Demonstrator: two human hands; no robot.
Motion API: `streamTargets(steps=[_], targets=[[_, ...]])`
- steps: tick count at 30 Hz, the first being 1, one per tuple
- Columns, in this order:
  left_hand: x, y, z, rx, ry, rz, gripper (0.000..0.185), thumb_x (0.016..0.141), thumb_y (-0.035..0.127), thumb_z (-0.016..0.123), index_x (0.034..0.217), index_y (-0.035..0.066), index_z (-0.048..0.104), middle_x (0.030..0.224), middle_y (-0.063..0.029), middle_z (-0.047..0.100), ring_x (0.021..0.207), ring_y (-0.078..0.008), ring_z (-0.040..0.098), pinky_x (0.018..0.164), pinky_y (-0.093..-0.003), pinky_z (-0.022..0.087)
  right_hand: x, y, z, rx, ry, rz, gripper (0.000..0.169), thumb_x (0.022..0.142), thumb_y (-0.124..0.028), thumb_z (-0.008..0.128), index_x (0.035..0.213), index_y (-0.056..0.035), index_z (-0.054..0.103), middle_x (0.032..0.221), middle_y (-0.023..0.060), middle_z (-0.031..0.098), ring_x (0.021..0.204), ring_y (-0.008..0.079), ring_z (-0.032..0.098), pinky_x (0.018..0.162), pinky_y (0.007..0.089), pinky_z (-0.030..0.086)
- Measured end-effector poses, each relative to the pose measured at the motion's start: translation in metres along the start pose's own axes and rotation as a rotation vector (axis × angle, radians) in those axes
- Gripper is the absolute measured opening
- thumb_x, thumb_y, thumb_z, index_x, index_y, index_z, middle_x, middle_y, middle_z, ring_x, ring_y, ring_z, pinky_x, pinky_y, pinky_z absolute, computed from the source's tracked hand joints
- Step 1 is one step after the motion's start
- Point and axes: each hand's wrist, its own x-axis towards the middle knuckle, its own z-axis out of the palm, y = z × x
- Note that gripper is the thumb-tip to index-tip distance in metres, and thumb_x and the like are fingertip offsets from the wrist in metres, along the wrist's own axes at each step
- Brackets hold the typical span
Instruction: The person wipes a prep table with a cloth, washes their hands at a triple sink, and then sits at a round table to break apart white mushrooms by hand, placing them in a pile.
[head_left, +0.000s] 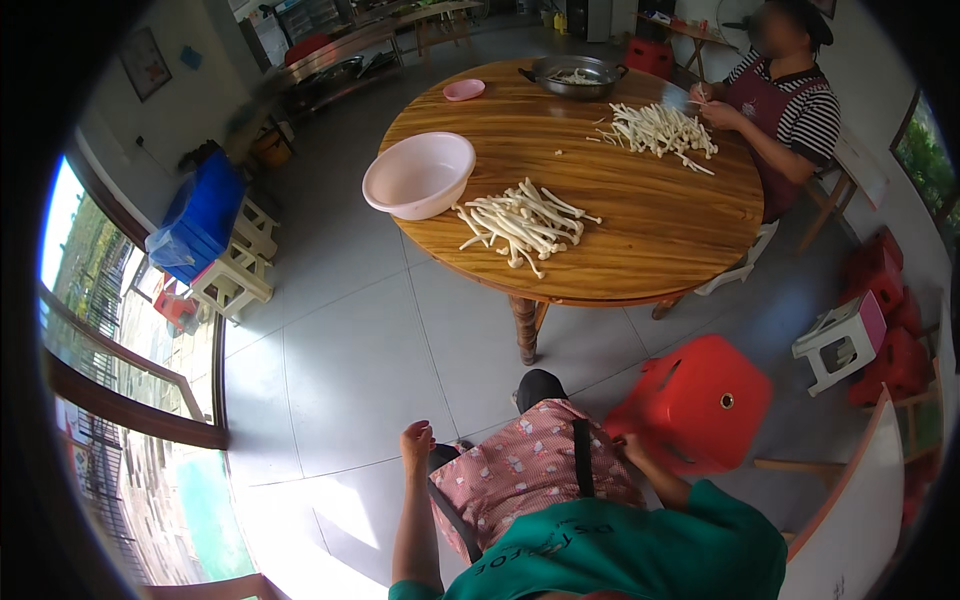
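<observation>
My left hand (417, 442) hangs beside the pink patterned apron (525, 465), its fingers curled in and nothing seen in it. On the other side, my right hand (631, 444) grips the near edge of a red plastic stool (697, 405), which has a round hole in its seat. Ahead stands a round wooden table (645, 232). A pile of long white mushrooms (521, 221) lies near its front edge, next to a pale pink basin (420, 172). The fingers of my right hand are partly hidden at the stool's rim.
A co-worker (787, 112) sits at the table's right, handling a mushroom behind a second mushroom pile (660, 129). A metal pan (579, 79) and a small pink dish (463, 90) are farther back. White stools (232, 277) hold a blue crate (199, 214) at left. More stools (840, 341) stand right.
</observation>
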Motion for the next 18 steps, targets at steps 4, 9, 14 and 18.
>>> streamTargets(steps=[4,9,14,18], targets=[[-0.010,-0.013,0.007,-0.047,-0.043,-0.004,0.023,0.073,0.011,0.052,0.092,-0.002,0.054,0.067,-0.0075,0.056,0.053,-0.0122,0.054,0.047,-0.0224,0.046,-0.009,0.053,0.014,-0.254,-0.029,0.131,0.015,0.069,-0.005,0.050,0.081,0.0013,0.056,0.066,0.0123,0.057,0.058,0.0207,0.056,0.052,0.0304,0.043],[-0.028,0.002,0.021,-0.042,-0.071,-0.058,0.023,0.073,0.012,0.053,0.092,-0.002,0.055,0.068,-0.0067,0.057,0.055,-0.0105,0.054,0.050,-0.0216,0.046,-0.015,0.062,0.007,-0.515,0.089,-0.017,0.014,0.071,-0.004,0.049,0.082,0.0005,0.056,0.065,0.0078,0.056,0.054,0.0158,0.054,0.049,0.0272,0.042],[-0.035,0.000,0.031,-0.053,-0.120,-0.022,0.023,0.074,0.011,0.052,0.092,-0.003,0.054,0.069,-0.0067,0.057,0.055,-0.0108,0.053,0.049,-0.0215,0.045,-0.007,-0.096,-0.021,0.089,0.055,-0.330,0.012,0.075,-0.005,0.048,0.083,0.0005,0.055,0.063,0.0045,0.054,0.048,0.0093,0.050,0.045,0.0223,0.040],[-0.039,0.013,0.063,-0.073,-0.217,0.022,0.023,0.074,0.011,0.052,0.093,-0.003,0.054,0.069,-0.0068,0.057,0.056,-0.0113,0.054,0.049,-0.0217,0.044,-0.027,-0.295,-0.066,-0.150,0.283,-0.741,0.009,0.074,-0.006,0.053,0.081,-0.0002,0.055,0.065,0.0117,0.056,0.057,0.0174,0.055,0.051,0.0259,0.042]])
